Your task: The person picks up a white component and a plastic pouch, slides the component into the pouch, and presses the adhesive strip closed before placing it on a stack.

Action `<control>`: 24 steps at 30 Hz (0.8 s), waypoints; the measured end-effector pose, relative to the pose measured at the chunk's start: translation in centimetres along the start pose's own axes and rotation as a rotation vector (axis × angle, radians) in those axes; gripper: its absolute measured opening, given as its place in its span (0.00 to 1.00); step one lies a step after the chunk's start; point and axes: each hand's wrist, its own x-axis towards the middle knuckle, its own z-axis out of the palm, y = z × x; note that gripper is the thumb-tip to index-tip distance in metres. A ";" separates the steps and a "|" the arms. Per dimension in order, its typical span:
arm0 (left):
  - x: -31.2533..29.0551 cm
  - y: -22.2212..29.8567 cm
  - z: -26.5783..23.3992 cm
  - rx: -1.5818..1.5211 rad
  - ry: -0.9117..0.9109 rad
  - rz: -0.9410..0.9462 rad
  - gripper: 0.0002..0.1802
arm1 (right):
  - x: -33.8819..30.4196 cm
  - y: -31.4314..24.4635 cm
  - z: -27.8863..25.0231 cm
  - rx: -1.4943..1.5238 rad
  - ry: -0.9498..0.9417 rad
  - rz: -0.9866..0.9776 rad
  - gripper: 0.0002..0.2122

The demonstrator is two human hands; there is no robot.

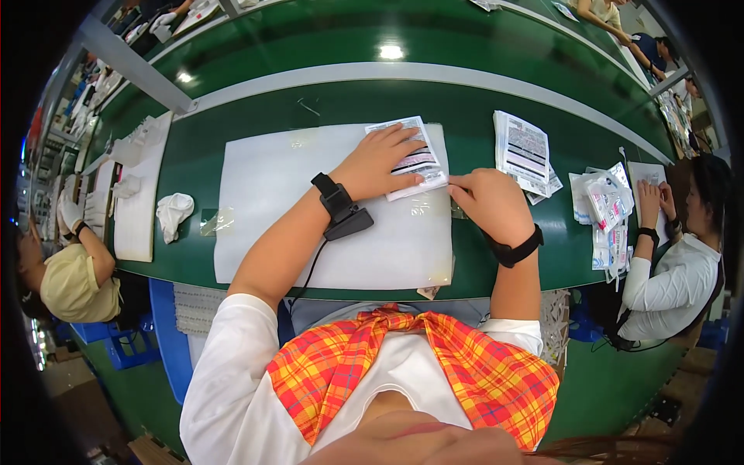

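A flat white packet (421, 159) with printed text blocks and dark bands lies slightly tilted near the right far corner of a white foam mat (271, 194). My left hand (380, 163) rests flat on it with fingers stretched out, covering much of its left side. At the packet's lower right corner, my right hand (490, 200) is closed, thumb and forefinger pinching the edge. Both wrists wear black bands, and a small black box with a cable sits on the left one.
A stack of similar packets (523, 147) lies right of the mat. Further right are loose printed pouches (607, 200) beside a co-worker in white (674, 263). A crumpled white cloth (174, 211) lies left, near another co-worker in yellow (81, 279). A grey rail (387, 71) crosses behind.
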 end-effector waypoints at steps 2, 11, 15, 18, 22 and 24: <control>0.0 -0.1 0.2 0.014 0.004 0.012 0.36 | 0.1 0.2 0.0 -0.057 -0.053 0.012 0.10; -0.1 0.1 0.2 0.019 0.005 0.016 0.36 | -0.1 -1.0 -0.3 0.097 0.102 -0.103 0.12; -0.2 0.2 0.1 0.017 0.016 0.008 0.37 | -0.2 -0.3 0.8 0.020 0.011 -0.083 0.14; -0.2 0.3 0.0 0.018 0.005 0.004 0.36 | 0.3 0.3 0.8 0.101 0.067 -0.098 0.14; -0.1 0.1 0.1 0.029 0.003 0.019 0.31 | 1.6 1.7 1.5 0.224 0.067 -0.125 0.14; -0.2 0.4 -0.2 0.033 0.003 0.023 0.29 | 2.3 2.0 1.6 0.268 0.049 -0.136 0.14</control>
